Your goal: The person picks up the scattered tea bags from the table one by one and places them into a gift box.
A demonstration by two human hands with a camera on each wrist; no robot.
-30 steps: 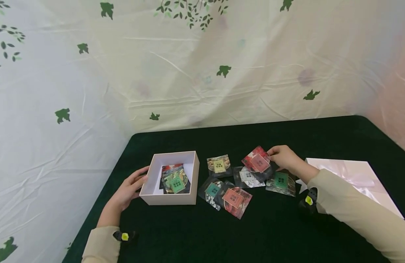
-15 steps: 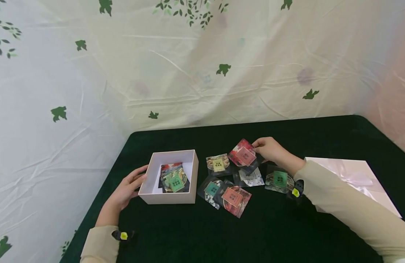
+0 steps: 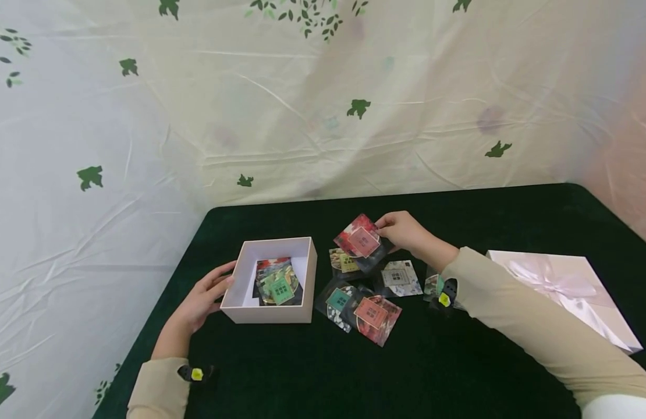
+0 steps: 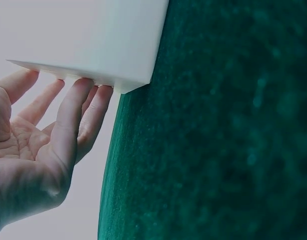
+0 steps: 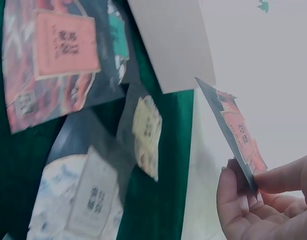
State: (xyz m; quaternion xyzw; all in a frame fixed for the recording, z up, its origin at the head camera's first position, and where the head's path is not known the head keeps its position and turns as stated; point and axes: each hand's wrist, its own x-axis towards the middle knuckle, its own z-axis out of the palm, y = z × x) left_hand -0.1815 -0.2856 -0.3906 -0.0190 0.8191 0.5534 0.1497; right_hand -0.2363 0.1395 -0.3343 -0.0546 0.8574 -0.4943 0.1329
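Observation:
My right hand (image 3: 404,230) pinches a flat square sachet (image 3: 361,240) with a red label by its edge, thumb on one face and fingers on the other. In the head view it overlaps a yellow-labelled sachet (image 3: 337,263) on the dark green table. The left hand (image 3: 205,295) rests its fairly straight fingertips against the left side of an open white box (image 3: 268,315). Inside the box lie a few sachets (image 3: 279,286), a green-labelled one on top. In the left wrist view, those fingertips (image 4: 83,85) touch the box's wall.
Between box and right arm lie loose sachets: a red-labelled one (image 3: 374,319), a teal-labelled one (image 3: 334,302) and a white-labelled one (image 3: 398,278). A green-labelled sachet (image 3: 433,283) is partly hidden by the right cuff. Farther right is a pale pink lid (image 3: 597,297) with a ribbon bow.
My right hand has carried the red-labelled sachet leftward toward the box, off the white-labelled one, which now shows fully. The left hand has stayed at the box.

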